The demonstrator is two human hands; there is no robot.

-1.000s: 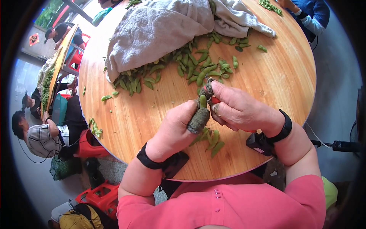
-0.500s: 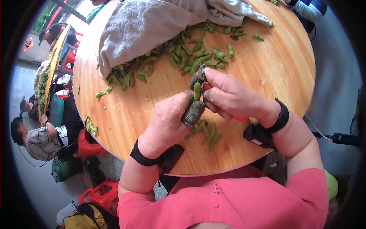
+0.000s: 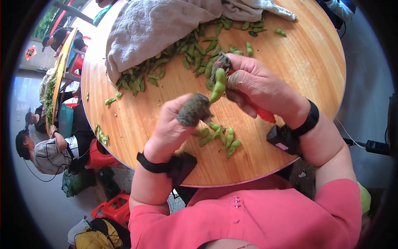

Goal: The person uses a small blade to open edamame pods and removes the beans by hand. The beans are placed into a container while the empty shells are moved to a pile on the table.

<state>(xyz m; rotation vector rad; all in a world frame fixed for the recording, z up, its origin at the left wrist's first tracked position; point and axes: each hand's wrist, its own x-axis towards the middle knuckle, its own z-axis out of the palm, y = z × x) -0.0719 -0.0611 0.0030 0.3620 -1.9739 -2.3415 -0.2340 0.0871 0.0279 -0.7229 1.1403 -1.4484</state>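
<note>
My right hand [image 3: 259, 81] grips a green soybean pod [image 3: 218, 86] by its upper end, its index finger wrapped in a grey-green knitted cover [image 3: 222, 65]. A red object [image 3: 265, 115], partly hidden, lies under that hand's palm; its kind cannot be made out. Just left of the pod's lower end is my left hand [image 3: 172, 120], slightly blurred. Its thumb wears a similar knitted cover [image 3: 193, 110] and is curled against the fingers, which hide whatever is between them. Below the hands, several pods [image 3: 222, 137] lie on the round wooden table [image 3: 257, 153].
A grey towel [image 3: 153, 35] covers a heap of pods [image 3: 192, 52] at the far side. Pod scraps [image 3: 100, 135] lie by the left edge. Other people sit at a second table [image 3: 62, 70] on the left, near red stools [image 3: 114, 209]. Another person's sleeve [image 3: 342, 10] is at far right.
My hands have moved apart: the left one down and to the left, the right one slightly up. The pod between them now shows more fully, held in my right hand.
</note>
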